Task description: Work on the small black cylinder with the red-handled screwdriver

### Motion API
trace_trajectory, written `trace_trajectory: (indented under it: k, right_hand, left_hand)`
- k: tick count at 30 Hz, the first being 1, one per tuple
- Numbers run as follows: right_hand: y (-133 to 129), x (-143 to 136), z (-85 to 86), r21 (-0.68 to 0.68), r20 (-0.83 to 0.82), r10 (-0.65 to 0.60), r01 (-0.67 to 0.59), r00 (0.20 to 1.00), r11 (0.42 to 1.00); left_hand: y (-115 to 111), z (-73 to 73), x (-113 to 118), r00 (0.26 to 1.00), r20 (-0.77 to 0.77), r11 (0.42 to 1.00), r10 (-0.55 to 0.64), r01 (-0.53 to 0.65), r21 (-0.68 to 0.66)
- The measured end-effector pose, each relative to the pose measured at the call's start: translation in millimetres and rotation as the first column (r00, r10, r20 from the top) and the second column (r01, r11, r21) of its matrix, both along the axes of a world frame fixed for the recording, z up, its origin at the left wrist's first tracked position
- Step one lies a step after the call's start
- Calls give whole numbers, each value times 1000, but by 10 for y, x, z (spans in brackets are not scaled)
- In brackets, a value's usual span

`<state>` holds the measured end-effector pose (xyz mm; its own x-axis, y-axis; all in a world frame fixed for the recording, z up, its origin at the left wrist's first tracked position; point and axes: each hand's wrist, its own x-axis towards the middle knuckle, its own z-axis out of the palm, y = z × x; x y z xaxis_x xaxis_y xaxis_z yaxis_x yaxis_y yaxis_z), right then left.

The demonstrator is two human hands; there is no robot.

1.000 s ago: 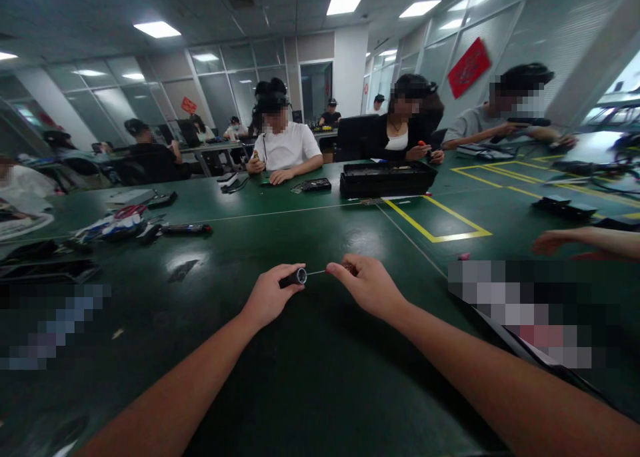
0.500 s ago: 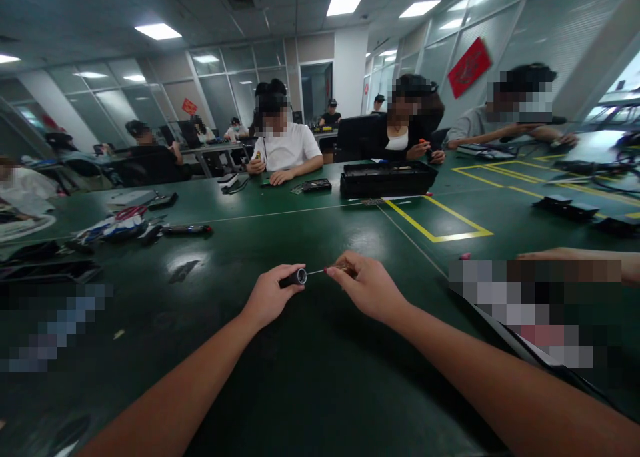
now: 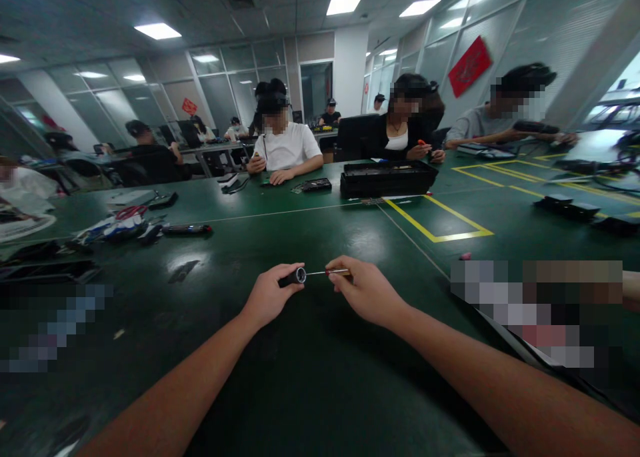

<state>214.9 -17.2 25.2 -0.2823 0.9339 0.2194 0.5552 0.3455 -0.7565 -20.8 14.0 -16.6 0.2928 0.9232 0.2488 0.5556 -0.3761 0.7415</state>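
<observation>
My left hand (image 3: 267, 294) is closed around a short black cylinder (image 3: 295, 277) with a pale ring at its open end, which faces me. Its exact kind I cannot make out. Between thumb and fingers, my right hand (image 3: 367, 287) grips a screwdriver (image 3: 339, 271) with a reddish, partly clear handle. The thin metal shaft points left and its tip meets the right side of the cylinder's end. Both hands are just over the green table (image 3: 300, 390); my fingers hide part of the cylinder and of the handle.
A long black tray (image 3: 387, 180) stands across the table. On the left lie a pile of tools and cables (image 3: 120, 225), a black pen-shaped tool (image 3: 187, 230) and a black frame (image 3: 50, 272). Co-workers sit opposite, one in a white shirt (image 3: 293, 147). Black parts (image 3: 565, 208) lie at the right.
The fingers of my right hand have shifted on the screwdriver, showing more of its handle. My left hand and the cylinder stay nearly still. At the far right, another person's arm has drawn back.
</observation>
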Motion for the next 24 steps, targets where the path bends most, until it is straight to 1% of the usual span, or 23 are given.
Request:
trace_trajectory:
  k: [5,10,14,16,20,24]
  right_hand:
    - [6,-10,-58,-59,-19,29,-30,999,998]
    - [46,11,-102,-117,-86,-10,0,996,993]
    - [110,24,-156,-100,-96,-69,60,993,993]
    - [135,27,-174,-95,-104,-79,69,991,993]
    - [134,28,-155,-115,-109,-40,28,993,993]
    - [91,25,-89,-142,-80,12,-23,997,990]
  left_hand:
    - [7,20,-3,1000,12,1000,25,-24,-10]
    - [-4,60,1,1000,15,999,22,-22,-28]
    - [-19,70,17,1000,5,999,1,-1,-34]
    - [-26,67,26,1000,-3,999,-14,14,-33]
    - [-31,60,25,1000,-14,1000,-22,22,-23]
    - [-22,56,6,1000,-4,1000,7,-8,-27]
